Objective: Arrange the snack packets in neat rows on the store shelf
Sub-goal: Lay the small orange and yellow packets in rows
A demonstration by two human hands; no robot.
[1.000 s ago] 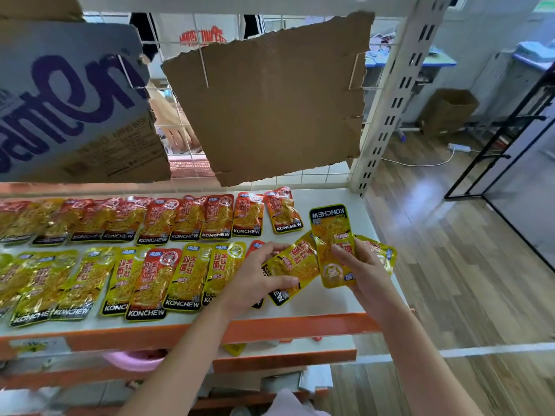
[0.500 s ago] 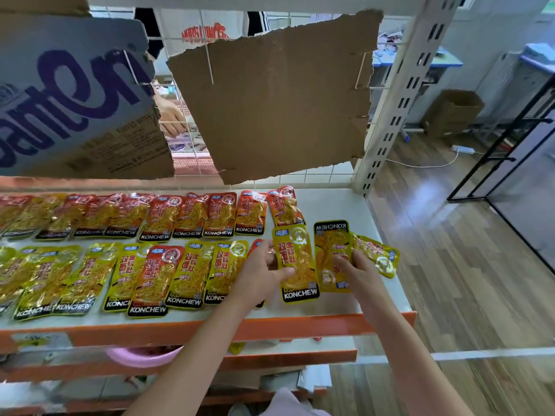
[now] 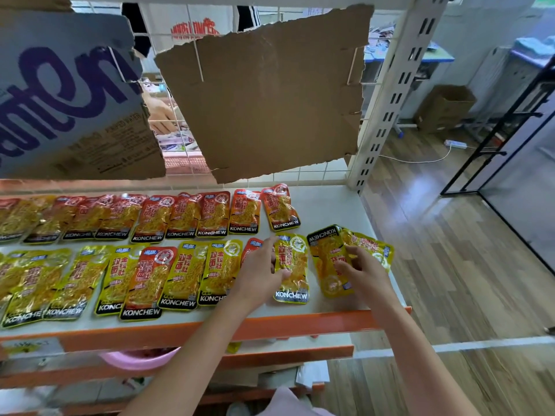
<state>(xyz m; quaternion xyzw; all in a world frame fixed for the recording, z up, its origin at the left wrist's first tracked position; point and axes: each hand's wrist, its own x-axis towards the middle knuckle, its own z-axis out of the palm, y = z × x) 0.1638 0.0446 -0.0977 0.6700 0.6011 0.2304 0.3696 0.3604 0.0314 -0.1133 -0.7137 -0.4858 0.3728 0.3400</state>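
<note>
Two rows of snack packets lie on the white shelf [image 3: 330, 210]: a back row of red packets [image 3: 210, 214] and a front row of mostly yellow ones [image 3: 180, 274]. My left hand [image 3: 259, 273] lies flat at the front row's right end, its thumb on an upright yellow packet [image 3: 295, 267] and its fingers over a mostly hidden red packet [image 3: 250, 246]. My right hand [image 3: 365, 273] touches with bent fingertips an upside-down yellow packet [image 3: 326, 259]. Another yellow packet [image 3: 374, 247] lies skewed beside it, near the shelf's right edge.
Torn brown cardboard [image 3: 264, 100] and a printed box flap [image 3: 66, 100] hang on the wire grid behind the shelf. A white upright post [image 3: 390, 94] stands at the back right corner. A pink basin [image 3: 141, 360] sits on the lower shelf. Wooden floor lies to the right.
Both hands brought two yellow packets down from a lifted, fanned hold onto the shelf. The left one now lies upright at the row's end and the right one lies flat, upside-down.
</note>
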